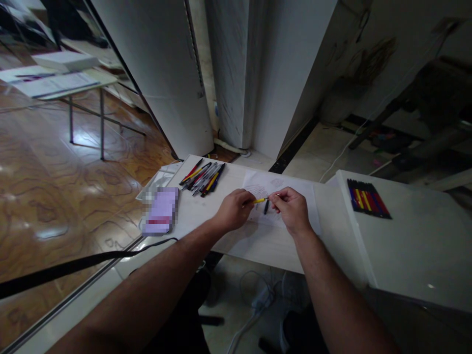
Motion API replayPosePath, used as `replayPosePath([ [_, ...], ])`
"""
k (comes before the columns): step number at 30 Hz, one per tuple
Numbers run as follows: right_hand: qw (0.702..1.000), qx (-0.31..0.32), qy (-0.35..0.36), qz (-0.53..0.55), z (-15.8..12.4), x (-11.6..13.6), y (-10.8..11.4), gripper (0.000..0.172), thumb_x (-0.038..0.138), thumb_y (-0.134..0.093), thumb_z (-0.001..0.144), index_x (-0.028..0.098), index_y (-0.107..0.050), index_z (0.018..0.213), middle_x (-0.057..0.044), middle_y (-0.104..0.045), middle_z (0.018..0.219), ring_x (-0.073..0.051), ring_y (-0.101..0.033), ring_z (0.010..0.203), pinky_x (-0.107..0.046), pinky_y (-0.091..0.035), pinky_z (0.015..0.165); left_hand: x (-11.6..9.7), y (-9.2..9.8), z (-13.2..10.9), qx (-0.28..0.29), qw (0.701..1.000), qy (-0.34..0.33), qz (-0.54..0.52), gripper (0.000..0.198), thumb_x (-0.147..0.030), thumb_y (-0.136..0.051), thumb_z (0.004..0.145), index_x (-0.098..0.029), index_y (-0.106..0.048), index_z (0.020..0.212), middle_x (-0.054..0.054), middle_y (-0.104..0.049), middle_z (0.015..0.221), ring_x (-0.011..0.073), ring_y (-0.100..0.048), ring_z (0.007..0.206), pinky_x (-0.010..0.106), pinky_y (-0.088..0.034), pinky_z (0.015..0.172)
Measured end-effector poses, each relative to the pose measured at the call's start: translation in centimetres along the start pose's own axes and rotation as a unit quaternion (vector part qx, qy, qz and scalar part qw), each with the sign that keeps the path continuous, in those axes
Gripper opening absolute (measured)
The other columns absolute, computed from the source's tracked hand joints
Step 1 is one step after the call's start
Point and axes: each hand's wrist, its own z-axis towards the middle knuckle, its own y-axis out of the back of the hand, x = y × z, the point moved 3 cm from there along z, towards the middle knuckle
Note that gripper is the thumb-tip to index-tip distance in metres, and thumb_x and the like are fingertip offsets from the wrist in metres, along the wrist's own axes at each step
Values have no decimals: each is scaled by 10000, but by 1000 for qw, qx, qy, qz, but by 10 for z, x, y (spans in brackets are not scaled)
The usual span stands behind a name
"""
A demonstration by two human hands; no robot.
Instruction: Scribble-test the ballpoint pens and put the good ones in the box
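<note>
Grasping a slim yellow pen [259,200] above a scribbled white paper sheet [257,178]: left hand [234,210] clenched on one end, right hand [293,210] pinching the other, barely discernible. Beneath the sheet, pale flat table [239,245]; beyond it, grey-white column [258,83]. Both hands partly hide the sheet.

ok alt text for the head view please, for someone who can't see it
A left hand holds a yellow pen over marked paper on a pale table, the right hand at one end. Loose pens lie left; a pen row lies right.
</note>
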Motion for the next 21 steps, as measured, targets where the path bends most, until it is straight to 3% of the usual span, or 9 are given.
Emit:
replayPosePath([
  [5, 999, -9, -18, 25, 0, 2, -3, 282, 400, -770, 658, 172, -657, 781, 13, -629, 568, -111, -535, 477, -219, -397, 430, -1, -2, 1, -5, 1000, 3, -12, 112, -148, -572, 787, -166, -664, 848, 42, -652, 801, 148, -573, 717, 262, -443, 671],
  [9, 999, -7, -19, 27, 2, 1, -1, 345, 395, -762, 669, 162, -683, 912, -19, -684, 691, -120, -564, 533, -220, -399, 440, 3, -2, 2, -14, 999, 25, -28, 100, -185, -570, 799, -165, -652, 852, 34, -670, 797, 137, -574, 689, 251, -439, 643],
  [14, 986, -47, 64, -145, 4, -1, 6, 186, 317, -678, 757, 182, -717, 879, -42, -721, 800, -152, -609, 647, -280, -485, 615, 12, 3, 4, -56, 993, 101, -26, 81, -211, -572, 790, -180, -633, 835, 11, -674, 757, 126, -576, 661, 246, -428, 626],
  [17, 942, -9, 141, -304, -2, 0, -2, 133, 242, -612, 813, 204, -732, 856, -43, -722, 840, -169, -612, 722, -304, -481, 727, 16, 6, 5, -71, 987, 141, -24, 70, -224, -578, 778, -182, -624, 809, 6, -662, 716, 125, -573, 649, 242, -411, 602],
  [21, 844, 88, 205, -488, -14, 3, -20, 192, 210, -550, 872, 226, -739, 898, -66, -710, 902, -216, -570, 907, -324, -432, 827, 16, 8, 6, -75, 983, 164, -35, 62, -229, -585, 762, -178, -614, 781, 5, -653, 701, 124, -566, 641, 236, -397, 584],
])
